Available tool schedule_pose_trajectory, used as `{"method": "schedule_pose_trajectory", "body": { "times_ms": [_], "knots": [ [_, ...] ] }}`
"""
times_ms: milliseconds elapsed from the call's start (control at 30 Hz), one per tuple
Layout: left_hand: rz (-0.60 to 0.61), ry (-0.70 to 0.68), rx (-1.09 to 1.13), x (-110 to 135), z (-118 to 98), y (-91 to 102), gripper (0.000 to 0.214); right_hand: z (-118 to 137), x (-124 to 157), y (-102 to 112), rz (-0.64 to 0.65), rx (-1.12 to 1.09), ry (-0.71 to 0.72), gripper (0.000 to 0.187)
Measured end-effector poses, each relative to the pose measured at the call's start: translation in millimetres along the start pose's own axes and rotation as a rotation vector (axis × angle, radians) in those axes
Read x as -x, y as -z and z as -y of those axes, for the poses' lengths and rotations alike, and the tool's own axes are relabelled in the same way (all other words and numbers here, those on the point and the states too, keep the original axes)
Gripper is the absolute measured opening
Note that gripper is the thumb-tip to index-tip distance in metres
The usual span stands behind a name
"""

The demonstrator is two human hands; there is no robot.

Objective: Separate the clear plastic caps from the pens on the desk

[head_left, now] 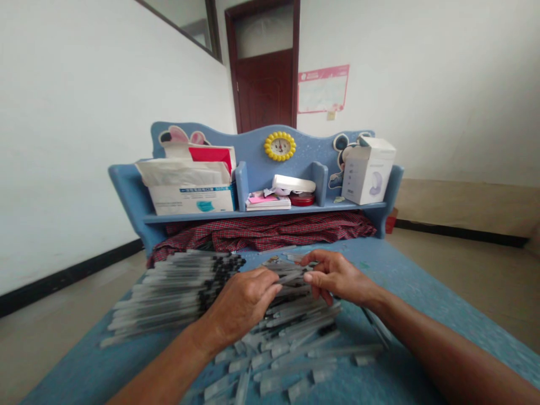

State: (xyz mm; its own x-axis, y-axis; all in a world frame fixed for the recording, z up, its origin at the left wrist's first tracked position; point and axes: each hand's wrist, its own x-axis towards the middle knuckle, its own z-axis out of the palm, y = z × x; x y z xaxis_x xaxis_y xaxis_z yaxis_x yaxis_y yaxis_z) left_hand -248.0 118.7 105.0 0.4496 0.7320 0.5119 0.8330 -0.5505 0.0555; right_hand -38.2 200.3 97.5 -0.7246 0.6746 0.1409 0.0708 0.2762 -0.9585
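Note:
My left hand (pixel 242 301) and my right hand (pixel 337 277) meet over a loose heap of clear plastic pen barrels (pixel 295 315) on a blue desk (pixel 422 315). Both hands have their fingers curled and pinch the same clear pen piece (pixel 291 277) between them, fingertips almost touching. To the left lies a neat stack of assembled pens with black tips (pixel 177 289). Small clear caps (pixel 270 382) are scattered near the front edge.
A red plaid cloth (pixel 270 230) lies under a blue shelf (pixel 261 212) at the desk's back. The shelf holds a mask box (pixel 192 197), papers, a red tin (pixel 301 199), a white carton (pixel 368 171) and a yellow clock (pixel 279 146). A brown door (pixel 264 84) stands behind.

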Motion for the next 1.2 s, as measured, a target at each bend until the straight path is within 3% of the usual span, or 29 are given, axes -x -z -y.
{"method": "schedule_pose_trajectory", "body": {
  "times_ms": [100, 333, 500, 633, 800, 1000, 1200],
  "knots": [
    [0.022, 0.012, -0.018, -1.0, -1.7, 0.5, 0.019, -0.3, -0.1, 1.0, -0.012, 0.066, -0.018, 0.032],
    [0.117, 0.042, -0.013, -2.7, -2.1, 1.3, 0.022, -2.3, -1.5, 13.5, 0.045, -0.054, -0.034, 0.025],
    [0.143, 0.069, -0.014, -1.7, -1.2, 0.9, 0.019, -1.8, 0.3, 37.3, 0.040, 0.243, -0.124, 0.009],
    [0.166, 0.066, -0.025, -1.7, -3.3, -0.7, 0.018, -1.5, 2.3, 47.7, 0.089, 0.378, -0.209, 0.011],
    [0.169, 0.056, -0.017, -2.5, -5.7, -1.9, 0.017, 6.3, 4.6, 35.0, 0.040, 0.381, -0.076, 0.021],
    [0.156, 0.033, -0.013, -1.4, -12.5, -2.0, 0.016, 9.7, 6.8, 10.5, 0.108, 0.386, 0.079, 0.033],
    [0.165, 0.040, 0.010, -0.6, -11.0, -0.3, 0.015, 6.7, 7.1, 8.3, 0.117, 0.298, 0.002, 0.029]
  ]
}}
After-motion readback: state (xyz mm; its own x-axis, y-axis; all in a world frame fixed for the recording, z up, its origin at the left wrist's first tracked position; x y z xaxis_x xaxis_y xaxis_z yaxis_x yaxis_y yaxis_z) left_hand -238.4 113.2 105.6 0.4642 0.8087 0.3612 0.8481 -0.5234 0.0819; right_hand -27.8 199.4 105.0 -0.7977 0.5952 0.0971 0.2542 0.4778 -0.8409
